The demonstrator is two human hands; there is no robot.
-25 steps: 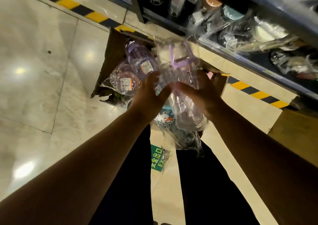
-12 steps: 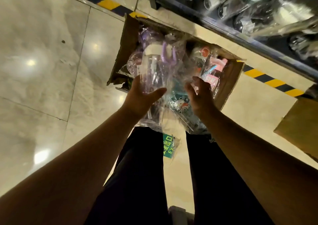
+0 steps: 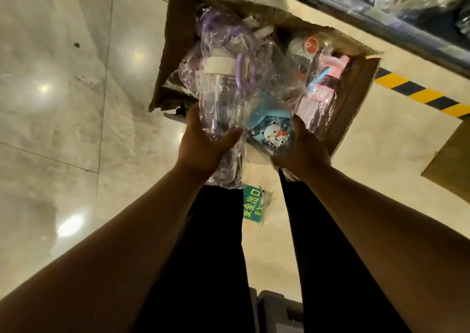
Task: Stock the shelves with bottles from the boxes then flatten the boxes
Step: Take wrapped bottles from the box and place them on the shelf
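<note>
Nearest you, your dark trouser legs point(image 3: 216, 256) are filling 6 o'clock, with a grey block point(image 3: 277, 307) poking in between them at the bottom edge. Just past them, a green exit sign point(image 3: 251, 202) is lying on the floor point(image 3: 50, 103), part under loose wrap.

Centre frame, your left hand point(image 3: 203, 149) is gripping the clear bottle point(image 3: 221, 96) low on its body, thumb crossing the front. The bottle is bagged in plastic, white lid and purple handle pointing to 12 o'clock, and it is sitting above the box's near edge. Your right hand point(image 3: 300, 152) is lying against the blue bottle point(image 3: 272, 129) with the cartoon print, thumb running up its side. The fingers are hidden, so I cannot tell if it is gripping.

Beyond the hands, the box point(image 3: 175, 40) is standing open at 12 o'clock, holding a pink bottle point(image 3: 323, 88) at 1 o'clock and more wrapped ones. The shelf point(image 3: 381, 34) is running across 1 to 2 o'clock, striped tape point(image 3: 417, 93) below it, and a cardboard piece point(image 3: 452, 164) at 3 o'clock.

Step in hand looks like pulling bottles from the box for stocking. Flattening is not yet started and the box is far from empty. The next move likely needs a firm hold through slippery wrap, then a lift toward 1 o'clock and an upright placing on the shelf.
</note>
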